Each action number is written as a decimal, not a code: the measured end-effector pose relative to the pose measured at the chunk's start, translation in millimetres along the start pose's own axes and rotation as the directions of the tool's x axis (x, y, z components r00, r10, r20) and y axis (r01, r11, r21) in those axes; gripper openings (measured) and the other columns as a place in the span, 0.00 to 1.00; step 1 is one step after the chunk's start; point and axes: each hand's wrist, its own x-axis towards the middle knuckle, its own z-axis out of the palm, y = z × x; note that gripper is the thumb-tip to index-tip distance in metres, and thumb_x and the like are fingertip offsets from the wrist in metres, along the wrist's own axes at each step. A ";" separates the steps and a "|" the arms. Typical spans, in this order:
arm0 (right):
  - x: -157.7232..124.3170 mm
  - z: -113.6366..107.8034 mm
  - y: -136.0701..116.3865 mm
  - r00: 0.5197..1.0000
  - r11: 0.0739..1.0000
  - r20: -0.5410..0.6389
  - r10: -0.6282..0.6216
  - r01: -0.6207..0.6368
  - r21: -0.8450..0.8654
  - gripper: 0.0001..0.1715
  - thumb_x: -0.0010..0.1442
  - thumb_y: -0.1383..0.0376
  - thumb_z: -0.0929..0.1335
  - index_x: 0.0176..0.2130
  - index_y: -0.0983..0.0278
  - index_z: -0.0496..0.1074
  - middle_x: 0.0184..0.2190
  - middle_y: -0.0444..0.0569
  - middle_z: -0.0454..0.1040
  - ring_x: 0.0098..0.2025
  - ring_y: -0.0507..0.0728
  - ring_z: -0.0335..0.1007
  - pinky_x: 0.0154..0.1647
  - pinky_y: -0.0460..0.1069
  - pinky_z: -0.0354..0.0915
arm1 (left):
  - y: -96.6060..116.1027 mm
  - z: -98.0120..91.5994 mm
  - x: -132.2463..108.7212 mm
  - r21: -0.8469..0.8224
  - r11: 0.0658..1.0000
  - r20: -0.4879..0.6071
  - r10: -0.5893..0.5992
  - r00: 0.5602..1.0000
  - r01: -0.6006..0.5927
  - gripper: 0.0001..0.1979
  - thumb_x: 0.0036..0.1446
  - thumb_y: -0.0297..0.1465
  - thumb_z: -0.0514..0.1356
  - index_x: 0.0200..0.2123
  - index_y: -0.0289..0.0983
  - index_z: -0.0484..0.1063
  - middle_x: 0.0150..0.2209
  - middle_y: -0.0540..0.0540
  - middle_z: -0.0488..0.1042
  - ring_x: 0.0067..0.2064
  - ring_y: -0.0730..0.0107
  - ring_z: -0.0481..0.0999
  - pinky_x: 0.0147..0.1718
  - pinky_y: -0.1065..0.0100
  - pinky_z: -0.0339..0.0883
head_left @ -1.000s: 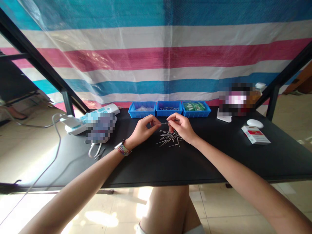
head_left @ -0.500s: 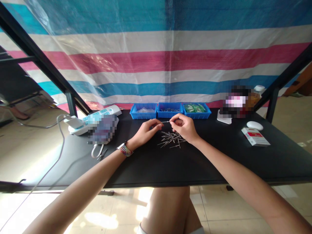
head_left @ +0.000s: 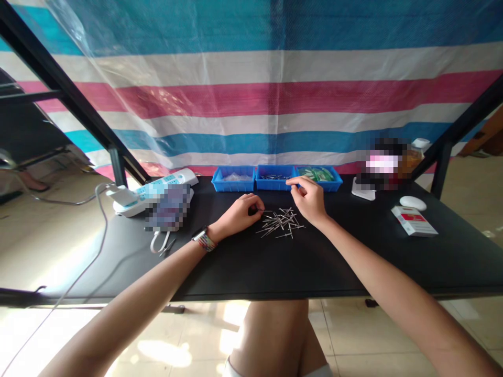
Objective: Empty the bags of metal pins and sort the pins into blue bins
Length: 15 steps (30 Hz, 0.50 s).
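A loose heap of thin metal pins [head_left: 280, 222] lies on the black table [head_left: 275, 262]. My left hand [head_left: 240, 212] rests on the table just left of the heap, its fingers curled and pinched at the tip of one pin. My right hand [head_left: 308, 196] is raised at the front edge of the middle blue bin [head_left: 275, 177], thumb and forefinger pinched together; what they hold is too small to make out. That bin has pins in it.
A left blue bin [head_left: 233, 179] holds clear bits, a right blue bin [head_left: 319, 175] green packets. A white power strip [head_left: 157, 189] and small scissors [head_left: 161, 243] lie at left. A white mouse [head_left: 411, 201] and a small red-and-white box [head_left: 414, 221] sit at right.
My right hand has left my left hand and risen to the middle bin. My left hand has dropped onto the table beside the heap.
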 end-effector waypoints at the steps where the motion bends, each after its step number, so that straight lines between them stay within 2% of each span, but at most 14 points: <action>1: -1.0 0.2 -2.6 1.000 1.000 0.018 -0.012 0.012 0.008 0.12 0.65 0.70 0.66 0.38 0.62 0.81 0.39 0.50 0.83 0.22 0.51 0.63 0.28 0.50 0.64 | -0.2 -0.4 0.4 -0.024 1.000 -0.021 -0.014 1.000 0.014 0.04 0.59 0.27 0.62 0.38 0.39 0.77 0.38 0.47 0.79 0.40 0.64 0.75 0.41 0.64 0.70; 3: -3.5 1.1 -7.3 0.997 0.999 0.069 -0.039 0.037 0.027 0.12 0.65 0.71 0.66 0.38 0.62 0.81 0.37 0.49 0.82 0.23 0.52 0.63 0.29 0.50 0.64 | 0.1 -1.3 1.2 -0.075 0.996 -0.074 -0.046 0.996 0.040 0.04 0.59 0.27 0.62 0.38 0.39 0.77 0.37 0.47 0.79 0.38 0.66 0.75 0.40 0.65 0.69; 5: -7.3 2.3 -11.6 0.982 0.996 0.172 -0.080 0.072 0.049 0.12 0.65 0.72 0.67 0.39 0.62 0.81 0.37 0.48 0.81 0.25 0.52 0.66 0.29 0.49 0.65 | 1.9 -2.7 1.8 -0.131 0.990 -0.123 -0.072 0.990 0.055 0.04 0.61 0.30 0.63 0.39 0.38 0.78 0.37 0.47 0.79 0.37 0.66 0.75 0.39 0.65 0.69; 9: -16.8 6.6 -20.4 0.905 0.986 0.390 -0.169 0.157 0.064 0.11 0.67 0.72 0.69 0.43 0.62 0.82 0.41 0.49 0.81 0.28 0.51 0.71 0.32 0.48 0.66 | 9.3 -5.8 2.3 -0.292 0.954 -0.161 -0.117 0.980 0.066 0.10 0.63 0.38 0.67 0.39 0.37 0.82 0.39 0.43 0.82 0.41 0.63 0.79 0.43 0.63 0.73; 12: -21.8 11.0 -26.0 0.890 0.982 0.414 -0.191 0.173 0.080 0.10 0.67 0.71 0.70 0.44 0.62 0.82 0.41 0.49 0.82 0.29 0.52 0.71 0.33 0.49 0.66 | 15.6 -6.9 2.9 -0.439 0.894 -0.142 -0.172 0.975 0.094 0.14 0.62 0.42 0.69 0.41 0.36 0.83 0.41 0.41 0.84 0.42 0.61 0.81 0.45 0.62 0.75; 15: -23.1 12.9 -30.9 0.881 0.978 0.424 -0.207 0.172 0.120 0.11 0.68 0.71 0.69 0.45 0.61 0.83 0.43 0.50 0.83 0.31 0.53 0.73 0.34 0.49 0.67 | 20.6 -6.7 3.5 -0.547 0.830 -0.123 -0.207 0.971 0.108 0.20 0.60 0.42 0.71 0.49 0.35 0.81 0.38 0.44 0.82 0.41 0.63 0.82 0.45 0.63 0.76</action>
